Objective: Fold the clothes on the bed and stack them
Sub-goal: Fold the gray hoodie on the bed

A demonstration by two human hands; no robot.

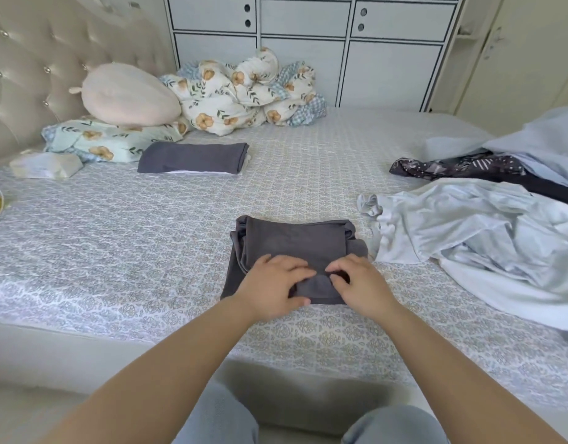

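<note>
Head view: both hands' grip pinches dark grey garment (295, 245), folded square.

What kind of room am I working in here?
Most likely a home bedroom: a bed with a patterned grey-white cover, a tufted beige headboard, a floral quilt bundle, and white panelled wardrobe doors behind.

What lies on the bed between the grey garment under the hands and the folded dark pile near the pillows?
Nothing visible. Between the grey garment and the folded dark pile only bare patterned bedsheet shows; the unfolded light-blue clothes lie off to the right.
</note>
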